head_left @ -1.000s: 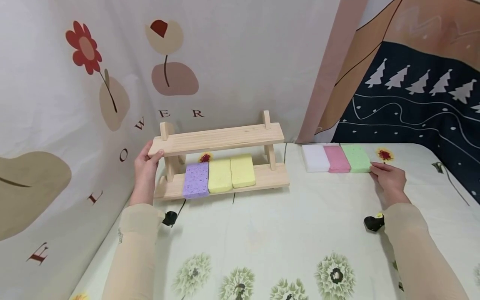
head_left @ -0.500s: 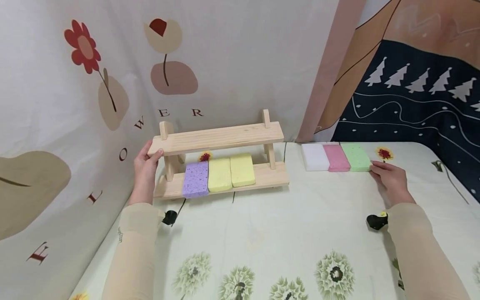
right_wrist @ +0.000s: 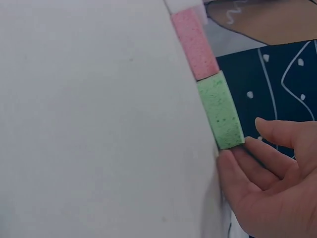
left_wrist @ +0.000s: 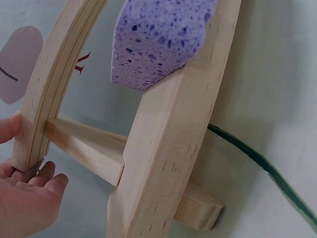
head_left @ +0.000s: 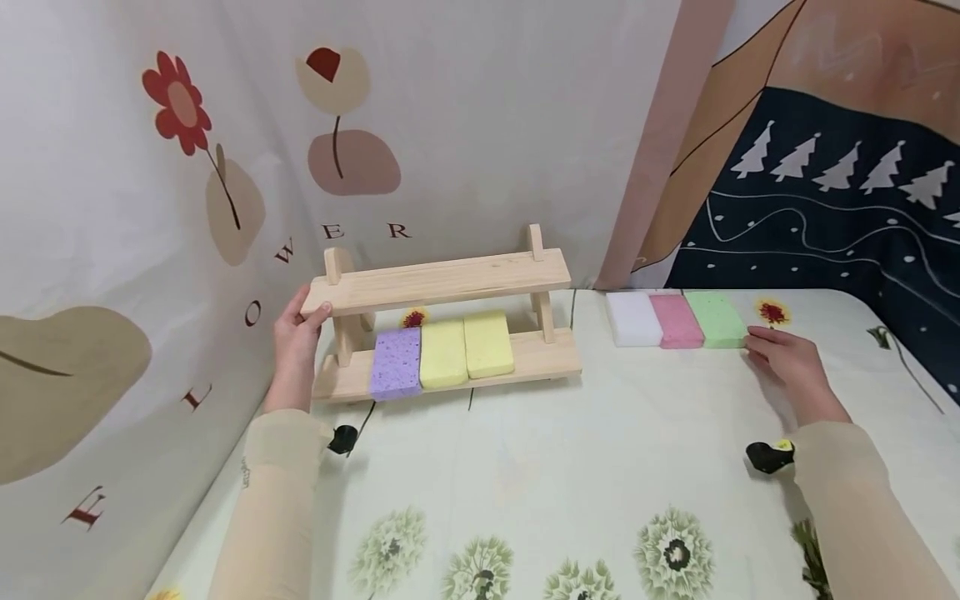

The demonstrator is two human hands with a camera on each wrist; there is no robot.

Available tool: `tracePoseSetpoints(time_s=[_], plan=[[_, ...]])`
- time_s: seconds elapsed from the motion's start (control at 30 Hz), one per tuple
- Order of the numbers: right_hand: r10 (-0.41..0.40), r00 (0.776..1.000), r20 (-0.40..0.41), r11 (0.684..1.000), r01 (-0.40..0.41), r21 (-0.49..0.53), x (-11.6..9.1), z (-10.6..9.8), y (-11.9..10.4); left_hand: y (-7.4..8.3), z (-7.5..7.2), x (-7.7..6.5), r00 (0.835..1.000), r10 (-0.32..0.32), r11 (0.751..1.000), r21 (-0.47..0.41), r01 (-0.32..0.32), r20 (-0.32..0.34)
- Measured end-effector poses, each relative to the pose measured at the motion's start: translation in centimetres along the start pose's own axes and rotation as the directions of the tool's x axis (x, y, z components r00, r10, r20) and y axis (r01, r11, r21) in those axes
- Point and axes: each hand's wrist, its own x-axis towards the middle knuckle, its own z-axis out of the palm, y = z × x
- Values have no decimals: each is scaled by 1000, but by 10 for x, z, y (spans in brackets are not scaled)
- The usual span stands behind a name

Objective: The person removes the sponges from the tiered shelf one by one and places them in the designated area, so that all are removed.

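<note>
A two-tier wooden shelf rack [head_left: 450, 281] stands on the cloth, left of the middle. My left hand [head_left: 295, 337] grips the left end of its upper board, thumb above and fingers beneath in the left wrist view. On the lower board a purple sponge [head_left: 396, 362] lies beside two yellow sponges [head_left: 442, 354]. To the right of the rack, a white sponge [head_left: 633, 319], a pink sponge [head_left: 677, 322] and a green sponge [head_left: 714, 319] lie side by side in a row. My right hand [head_left: 791, 367] touches the green one's right edge with extended fingers [right_wrist: 235, 171].
A white patterned cloth [head_left: 570, 467] covers the table. Behind the rack rises a pale fabric wall [head_left: 480, 125] with printed flowers and letters. A dark fabric panel [head_left: 825, 225] with white trees borders the back right.
My right forearm has shifted slightly to the right while its fingertips stay at the green sponge. The head view has shifted a little; my left hand keeps its grip and the sponges stay put.
</note>
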Motion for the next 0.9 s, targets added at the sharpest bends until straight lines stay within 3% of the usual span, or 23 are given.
tracePoseSetpoints(time_s=[0.13,0.37,0.47,0.7,0.9], plan=[[-19,1000,20,999,18,51,-7,-4,1,-1,0,1,1000,10,1000,-11,-10,0],[-49,999,5,997,48,52,-16,-7,2,0,0,0,1000,1,1000,-31,-1,-3],[-68,998,15,991,66,115,-20,-7,3,0,1,0,1000,2,999,-35,-2,-2],[-161,979,126,942,114,316,-35,-4,5,0,1,0,1000,-7,1000,-14,7,4],[-259,949,178,906,175,384,-46,8,1,1,0,-1,1000,-13,1000,-20,13,8]])
